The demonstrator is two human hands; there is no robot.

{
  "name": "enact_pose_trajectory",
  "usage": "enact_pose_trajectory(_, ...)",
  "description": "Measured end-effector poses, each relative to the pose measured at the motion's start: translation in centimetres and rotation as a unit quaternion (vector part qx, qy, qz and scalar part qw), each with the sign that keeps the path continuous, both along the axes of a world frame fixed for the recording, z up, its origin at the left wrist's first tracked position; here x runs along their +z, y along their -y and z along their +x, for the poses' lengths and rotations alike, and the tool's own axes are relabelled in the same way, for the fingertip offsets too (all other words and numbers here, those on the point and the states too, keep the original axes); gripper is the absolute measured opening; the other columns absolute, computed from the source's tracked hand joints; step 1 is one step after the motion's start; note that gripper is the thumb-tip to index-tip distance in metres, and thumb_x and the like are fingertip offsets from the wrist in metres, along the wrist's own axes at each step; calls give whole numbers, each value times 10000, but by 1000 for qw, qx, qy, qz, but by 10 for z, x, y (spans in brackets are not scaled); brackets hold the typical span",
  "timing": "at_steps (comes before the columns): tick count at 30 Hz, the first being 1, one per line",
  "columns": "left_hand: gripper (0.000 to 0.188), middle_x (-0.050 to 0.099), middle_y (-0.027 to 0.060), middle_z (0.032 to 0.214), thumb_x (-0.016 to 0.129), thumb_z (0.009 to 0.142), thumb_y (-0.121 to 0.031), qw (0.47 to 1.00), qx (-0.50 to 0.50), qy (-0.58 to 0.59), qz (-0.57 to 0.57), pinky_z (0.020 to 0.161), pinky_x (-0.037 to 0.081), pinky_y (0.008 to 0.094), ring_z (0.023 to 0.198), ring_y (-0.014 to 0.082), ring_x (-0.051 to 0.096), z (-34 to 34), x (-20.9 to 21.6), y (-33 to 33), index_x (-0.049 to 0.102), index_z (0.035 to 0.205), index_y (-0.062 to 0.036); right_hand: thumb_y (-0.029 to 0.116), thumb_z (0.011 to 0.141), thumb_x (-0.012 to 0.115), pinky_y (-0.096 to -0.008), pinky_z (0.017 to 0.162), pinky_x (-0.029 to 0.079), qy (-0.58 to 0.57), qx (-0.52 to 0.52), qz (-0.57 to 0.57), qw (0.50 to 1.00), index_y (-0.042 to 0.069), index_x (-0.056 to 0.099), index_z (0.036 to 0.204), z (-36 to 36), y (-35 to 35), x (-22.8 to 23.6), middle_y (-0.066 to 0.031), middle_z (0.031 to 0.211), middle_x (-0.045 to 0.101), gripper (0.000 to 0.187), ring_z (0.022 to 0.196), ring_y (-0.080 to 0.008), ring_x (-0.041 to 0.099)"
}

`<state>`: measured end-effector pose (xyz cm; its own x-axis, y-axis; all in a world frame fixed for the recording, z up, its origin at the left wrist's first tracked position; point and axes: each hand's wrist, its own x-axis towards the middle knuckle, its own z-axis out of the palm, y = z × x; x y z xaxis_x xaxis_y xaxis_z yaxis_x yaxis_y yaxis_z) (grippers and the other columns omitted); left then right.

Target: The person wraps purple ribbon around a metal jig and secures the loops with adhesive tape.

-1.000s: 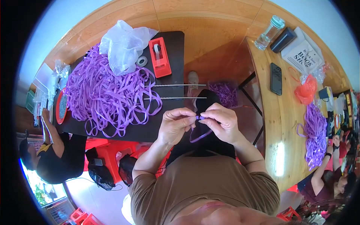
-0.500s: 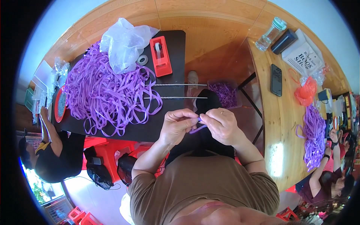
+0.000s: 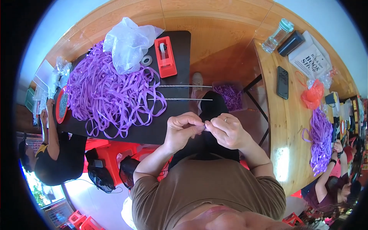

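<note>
In front of my lap, my left hand and my right hand meet fingertip to fingertip, both closed in a pinch. A purple ribbon is between them, almost wholly hidden by the fingers now. Ahead and to the left, a big tangled heap of purple ribbon loops covers much of the dark table. Two thin twisted metal rods stick out from that table toward my knee.
A red tape dispenser, a tape roll and a plastic bag lie by the heap. Below the rods stands a bin of purple ribbon pieces. The wooden table at right holds a phone and bottle. Co-workers sit on both sides.
The short purple strip that showed under my fingertips has gone from sight. My fingers have shifted slightly, still pinching. At left, the co-worker's arms have moved.
</note>
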<state>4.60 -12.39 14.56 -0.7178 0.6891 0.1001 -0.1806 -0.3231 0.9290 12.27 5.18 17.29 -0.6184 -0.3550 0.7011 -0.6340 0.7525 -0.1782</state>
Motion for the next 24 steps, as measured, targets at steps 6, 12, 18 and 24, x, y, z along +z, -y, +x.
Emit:
enact_pose_trajectory(6, 126, 602, 73, 813, 625, 780, 111, 999, -49, -2, -11, 485, 427, 188, 619, 103, 580, -5, -1, 1, 671, 846, 14, 16, 724, 660, -294, 518, 451, 0, 11, 18, 1000, -55, 610, 889, 1, -1, 1, -61, 719, 450, 187, 568, -170, 531)
enact_pose_trajectory(12, 116, 605, 76, 795, 627, 788, 103, 996, -36, 67, 44, 517, 442, 201, 609, 107, 575, -6, -1, -6, 670, 850, 15, 19, 678, 716, -328, 529, 453, 44, 32, -125, 991, -32, 599, 938, -7, -6, -4, -102, 776, 552, 290, 632, -232, 573)
enact_pose_trajectory(18, 172, 640, 68, 758, 651, 785, 77, 990, -14, 136, 35, 509, 446, 186, 578, 106, 585, -1, -14, -4, 674, 926, -18, 56, 622, 756, -327, 512, 439, 95, -44, -166, 981, 19, 618, 939, -2, -30, -16, -86, 764, 596, 348, 581, -237, 569)
enact_pose_trajectory(24, 259, 638, 55, 754, 667, 782, 54, 985, -25, 173, -17, 472, 428, 174, 586, 93, 594, 29, -28, -15, 639, 1031, -11, 52, 638, 714, -309, 546, 382, 27, -128, -36, 991, 68, 644, 895, -2, -45, -22, -38, 806, 587, 266, 634, -185, 570)
